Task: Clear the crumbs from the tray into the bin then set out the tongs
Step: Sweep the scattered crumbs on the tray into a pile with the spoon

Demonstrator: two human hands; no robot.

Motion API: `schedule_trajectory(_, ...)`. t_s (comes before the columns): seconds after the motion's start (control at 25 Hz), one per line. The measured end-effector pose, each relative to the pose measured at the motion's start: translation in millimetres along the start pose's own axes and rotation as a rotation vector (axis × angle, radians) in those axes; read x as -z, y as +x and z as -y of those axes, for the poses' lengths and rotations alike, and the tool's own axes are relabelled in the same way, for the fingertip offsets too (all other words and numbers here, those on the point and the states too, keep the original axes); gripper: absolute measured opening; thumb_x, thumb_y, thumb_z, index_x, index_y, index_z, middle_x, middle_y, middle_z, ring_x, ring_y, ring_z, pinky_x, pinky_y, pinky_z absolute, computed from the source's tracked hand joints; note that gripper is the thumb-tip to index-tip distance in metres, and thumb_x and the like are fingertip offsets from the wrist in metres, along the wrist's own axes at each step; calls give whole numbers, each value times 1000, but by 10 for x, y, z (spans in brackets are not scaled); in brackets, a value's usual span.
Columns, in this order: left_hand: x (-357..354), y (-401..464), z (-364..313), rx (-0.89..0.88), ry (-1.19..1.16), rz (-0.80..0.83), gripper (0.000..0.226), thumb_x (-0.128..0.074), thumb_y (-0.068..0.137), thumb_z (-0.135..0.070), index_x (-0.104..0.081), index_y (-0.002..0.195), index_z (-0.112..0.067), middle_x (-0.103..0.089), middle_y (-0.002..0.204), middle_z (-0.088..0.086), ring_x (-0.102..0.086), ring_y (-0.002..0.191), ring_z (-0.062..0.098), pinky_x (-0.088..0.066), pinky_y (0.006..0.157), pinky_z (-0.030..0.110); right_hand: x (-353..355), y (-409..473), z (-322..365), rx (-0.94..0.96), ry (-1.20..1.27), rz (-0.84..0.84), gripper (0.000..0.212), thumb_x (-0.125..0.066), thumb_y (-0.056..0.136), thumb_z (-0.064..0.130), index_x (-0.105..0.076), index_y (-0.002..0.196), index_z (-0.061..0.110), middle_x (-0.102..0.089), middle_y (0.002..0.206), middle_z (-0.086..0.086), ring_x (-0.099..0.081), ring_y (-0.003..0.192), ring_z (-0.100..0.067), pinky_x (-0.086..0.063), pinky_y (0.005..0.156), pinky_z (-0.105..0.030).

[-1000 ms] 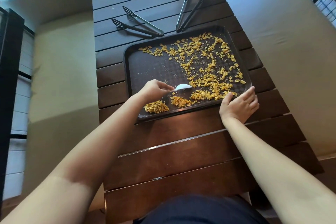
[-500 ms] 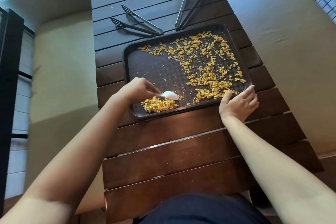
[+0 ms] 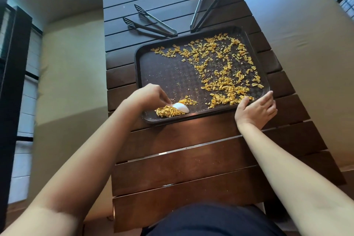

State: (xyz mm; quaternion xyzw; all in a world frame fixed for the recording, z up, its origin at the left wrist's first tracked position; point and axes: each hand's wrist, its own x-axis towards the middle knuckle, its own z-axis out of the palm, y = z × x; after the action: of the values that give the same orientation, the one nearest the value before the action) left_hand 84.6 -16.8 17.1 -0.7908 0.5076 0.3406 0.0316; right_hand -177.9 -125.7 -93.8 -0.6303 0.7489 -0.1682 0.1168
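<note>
Fingers (image 3: 267, 99) steady tray (image 3: 138, 74) on slatted table (image 3: 182, 159).

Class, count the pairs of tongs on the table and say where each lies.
2. One pair of tongs lies beyond the tray's far-left corner; the other pair lies beyond its far edge, further right. None seem hidden.

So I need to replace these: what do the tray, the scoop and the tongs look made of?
Tray: likely dark brown plastic, matte, with a moulded checkered texture and raised rim. Scoop: smooth white, probably plastic. Both pairs of tongs: black, slotted tips, with a slight sheen; plastic or coated metal, cannot tell which.
</note>
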Motion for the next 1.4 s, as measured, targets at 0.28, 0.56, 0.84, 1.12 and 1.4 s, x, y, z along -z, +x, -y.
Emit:
schedule_trajectory(0.28,-18,143,79,57,-399,-171,23,-58,91,-26,-69,111,-23,-66,95,0,-40,50,4,-34,40,8,-3,1,3,-9,-11,0,78,-29,82,42,-15,145,-1,-28,147,-22,-23,135,-36,-13,113,-47)
schedule_trajectory(0.56,-97,147,82,26,-271,77,20,-64,87,-25,-72,105,-26,-67,106,-4,-57,89,6,-42,80,20,-10,4,-2,-11,-2,-1,77,-30,82,42,-16,145,-1,-28,147,-22,-24,135,-36,-13,113,-47)
schedule_trajectory(0.84,-78,197,-69,-39,-332,-47,18,-64,88,-25,-73,103,-25,-68,85,-7,-52,68,6,-41,56,15,-7,-1,-1,-11,-11,-5,77,-30,83,42,-15,145,0,-28,147,-22,-24,135,-35,-13,113,-47)
schedule_trajectory(1.12,-67,172,42,-40,-173,68,17,-67,85,-28,-73,100,-28,-66,94,-8,-60,85,6,-45,75,20,-6,-2,5,-11,1,-8,76,-31,83,41,-16,145,-1,-29,147,-22,-24,135,-35,-13,113,-47)
schedule_trajectory(1.4,-41,288,-16,7,-405,-119,22,-58,91,-26,-69,111,-24,-64,90,-4,-39,50,5,-33,39,9,-9,5,-7,-9,-9,3,78,-29,82,43,-14,145,0,-28,147,-22,-23,135,-35,-12,113,-47)
